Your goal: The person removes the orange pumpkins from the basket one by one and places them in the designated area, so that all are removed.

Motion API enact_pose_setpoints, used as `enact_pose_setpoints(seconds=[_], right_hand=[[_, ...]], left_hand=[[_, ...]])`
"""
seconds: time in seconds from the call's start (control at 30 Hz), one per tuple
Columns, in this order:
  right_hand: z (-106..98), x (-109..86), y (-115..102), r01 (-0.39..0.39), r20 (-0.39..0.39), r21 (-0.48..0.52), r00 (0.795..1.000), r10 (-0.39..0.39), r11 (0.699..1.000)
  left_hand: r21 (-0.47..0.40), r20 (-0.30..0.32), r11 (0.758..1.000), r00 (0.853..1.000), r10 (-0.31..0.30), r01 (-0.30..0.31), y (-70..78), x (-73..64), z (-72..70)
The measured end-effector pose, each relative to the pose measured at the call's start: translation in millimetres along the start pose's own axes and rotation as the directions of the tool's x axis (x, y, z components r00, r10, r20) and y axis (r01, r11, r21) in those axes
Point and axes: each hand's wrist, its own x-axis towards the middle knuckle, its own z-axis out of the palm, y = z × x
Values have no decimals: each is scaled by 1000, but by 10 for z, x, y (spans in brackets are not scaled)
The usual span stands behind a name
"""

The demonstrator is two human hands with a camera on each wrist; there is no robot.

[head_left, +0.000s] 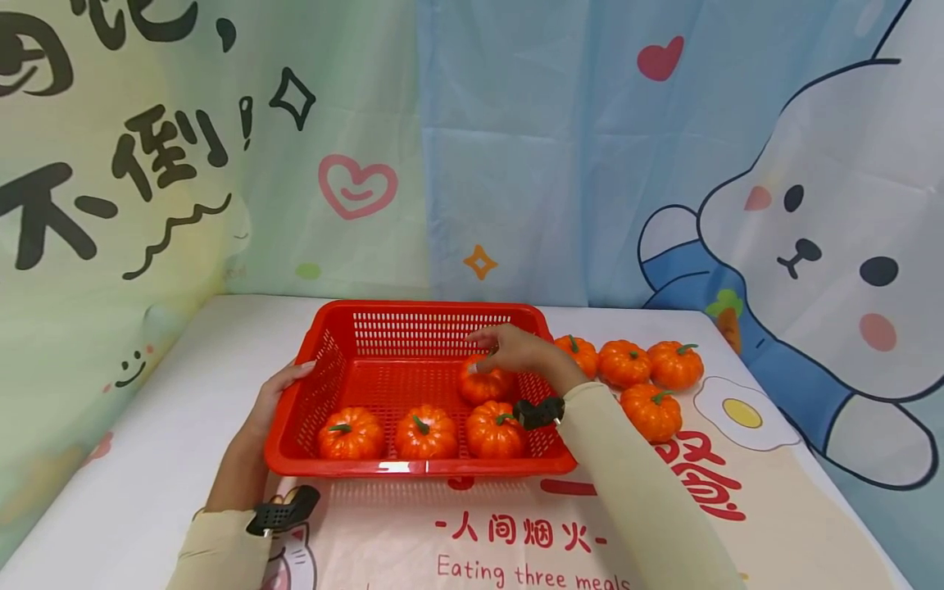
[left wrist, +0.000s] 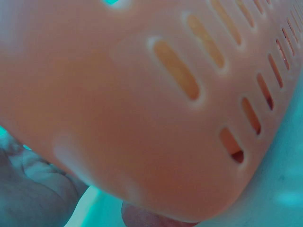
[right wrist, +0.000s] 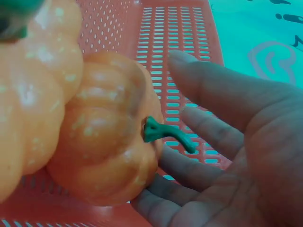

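Note:
A red plastic basket with slotted walls sits on the table. Three small orange pumpkins line its near side: a left one, a middle one and a right one. Behind the right one lies another pumpkin, partly covered by my right hand. In the right wrist view, this hand's thumb stands apart from the green-stemmed pumpkin, and its lower fingers lie against or beside the pumpkin's side. My left hand grips the basket's left rim; its fingers are mostly hidden below.
Several more pumpkins stand on the table just right of the basket, among them a front one and a far-right one. A printed mat covers the near table. A patterned curtain hangs behind.

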Motion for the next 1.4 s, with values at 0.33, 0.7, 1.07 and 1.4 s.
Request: enact_pose_setpoints(seconds=[0.33,0.7,1.07,1.4], right_hand=[[43,3,37,-20,63,-8,998,21,1000],[53,-9,40,-9,72,4,997,9,1000],[29,-29,26,73,45,7,996,-74,997],[-1,-63,10,126,-7,40,992,-126,991]], left_hand=[[10,7,1000,1000,0,0,5,-8,4],[9,10,1000,1000,9,-9,6,9,12],[14,19,1000,1000,7,-7,13,18,-5],[16,18,1000,1000,15,-15,13,22,2]])
